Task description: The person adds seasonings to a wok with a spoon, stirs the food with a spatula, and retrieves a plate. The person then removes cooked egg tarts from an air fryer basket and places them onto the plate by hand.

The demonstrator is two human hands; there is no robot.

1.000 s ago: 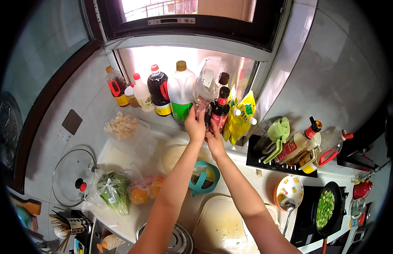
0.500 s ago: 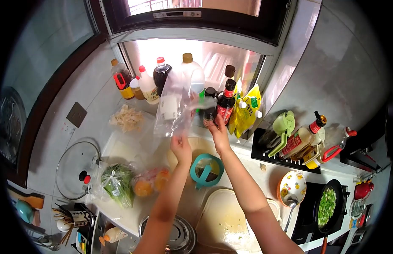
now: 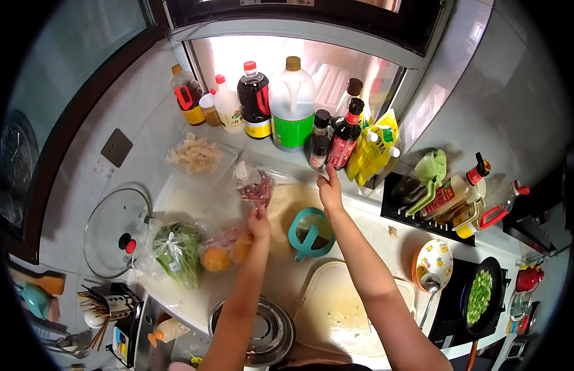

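Observation:
My left hand point(image 3: 259, 225) is closed on a clear plastic bag point(image 3: 257, 190) with dark reddish contents, held over the counter beside the round board. My right hand point(image 3: 329, 189) is raised just below the sauce bottle point(image 3: 345, 139) and small spice jars point(image 3: 319, 151), fingers apart and holding nothing. A teal-rimmed container point(image 3: 312, 233) stands between my forearms. Left of my left hand lie oranges in a bag point(image 3: 217, 258) and bagged green vegetables point(image 3: 177, 253). Pale dried pieces point(image 3: 194, 154) sit behind them.
Bottles, including a large white jug point(image 3: 292, 105), line the window ledge. A cutting board point(image 3: 335, 309) lies in front. At right are a patterned bowl point(image 3: 434, 263) with a spoon, a pan of chopped greens point(image 3: 480, 295) and a bottle rack point(image 3: 423, 213). A glass lid point(image 3: 117, 232) leans at left.
My left hand has carried the plastic bag from the ledge bottles down and left over the counter. My right hand has come away from the spice jars, its fingers now apart.

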